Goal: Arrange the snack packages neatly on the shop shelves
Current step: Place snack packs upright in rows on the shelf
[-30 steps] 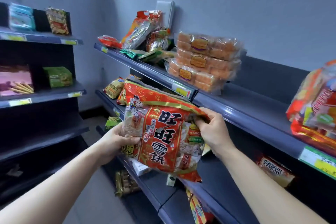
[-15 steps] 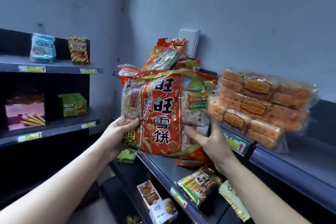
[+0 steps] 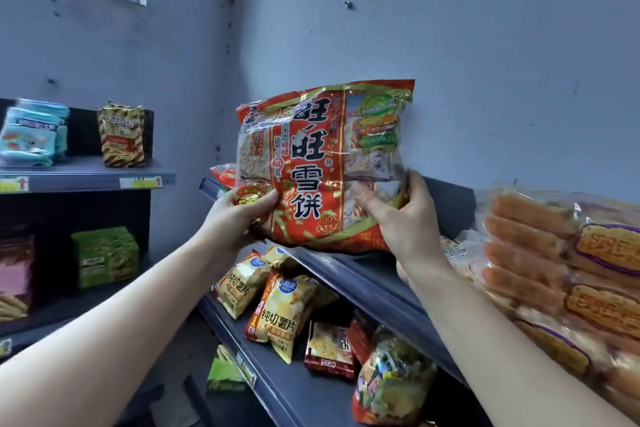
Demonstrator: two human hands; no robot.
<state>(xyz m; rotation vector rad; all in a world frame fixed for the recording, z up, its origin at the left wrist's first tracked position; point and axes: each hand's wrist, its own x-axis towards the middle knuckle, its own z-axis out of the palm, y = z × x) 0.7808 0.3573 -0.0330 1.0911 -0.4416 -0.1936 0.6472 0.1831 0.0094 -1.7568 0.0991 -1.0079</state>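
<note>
Carefully: the tall red rice-cracker bag [image 3: 322, 166], upright with its bottom at the front edge of the top shelf [image 3: 363, 274], could tip forward off the lip if you let go before it leans on the wall. Your left hand [image 3: 239, 215] grips its lower left corner and your right hand [image 3: 405, 218] its lower right edge, so the bag rises between them.

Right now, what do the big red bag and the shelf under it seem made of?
The big red bag looks like thin glossy plastic film: it crinkles, shines, shows clear windows. The shelf is probably painted metal: smooth, dark grey-blue, soft sheen.
</note>
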